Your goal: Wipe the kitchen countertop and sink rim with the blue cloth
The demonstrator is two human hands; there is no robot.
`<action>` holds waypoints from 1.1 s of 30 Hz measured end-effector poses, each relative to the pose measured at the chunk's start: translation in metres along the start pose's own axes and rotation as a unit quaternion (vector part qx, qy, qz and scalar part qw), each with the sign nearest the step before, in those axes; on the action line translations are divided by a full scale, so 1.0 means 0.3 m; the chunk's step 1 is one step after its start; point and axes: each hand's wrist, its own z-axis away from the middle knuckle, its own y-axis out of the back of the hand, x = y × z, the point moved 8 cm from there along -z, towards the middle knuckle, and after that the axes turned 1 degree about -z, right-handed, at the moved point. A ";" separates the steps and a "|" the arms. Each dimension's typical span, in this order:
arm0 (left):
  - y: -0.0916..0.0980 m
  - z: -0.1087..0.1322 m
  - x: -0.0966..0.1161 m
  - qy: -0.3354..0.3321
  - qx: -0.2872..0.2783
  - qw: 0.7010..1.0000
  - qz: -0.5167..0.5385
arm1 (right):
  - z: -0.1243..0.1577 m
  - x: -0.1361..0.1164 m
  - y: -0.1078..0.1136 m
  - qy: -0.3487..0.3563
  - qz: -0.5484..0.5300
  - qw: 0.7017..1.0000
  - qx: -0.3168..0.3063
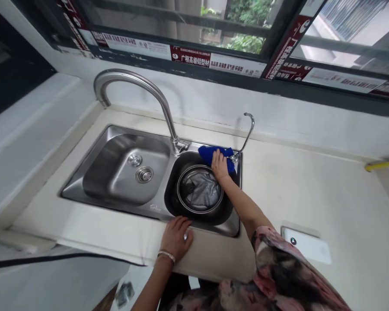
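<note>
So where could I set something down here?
Right of the sink, bare countertop stretches between back wall and white phone; another strip fronts the left bowl. Crowded: the right bowl, round container inside, blue cloth and right hand at its back.

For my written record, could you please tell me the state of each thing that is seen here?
Blue cloth, bunched under the right hand
Right hand, pressing on the cloth
Left hand, resting at the front edge of the sink
Large faucet, no running water visible
Small faucet, no running water visible
Round vessel, standing in the right basin
Grey crumpled item, inside the vessel
Phone, lying flat, camera side up
</note>
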 end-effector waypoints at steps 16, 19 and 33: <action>-0.005 -0.001 -0.007 0.015 -0.001 1.000 -0.001 | -0.163 -0.239 -0.001 -0.028 0.021 0.998 -0.060; -0.006 -0.004 -0.013 0.007 -0.003 1.000 -0.005 | -0.203 -0.350 -0.013 0.039 0.014 0.997 -0.062; 0.001 -0.016 -0.009 -0.032 0.017 0.999 -0.029 | -0.059 -0.031 0.046 -0.082 0.000 0.996 -0.039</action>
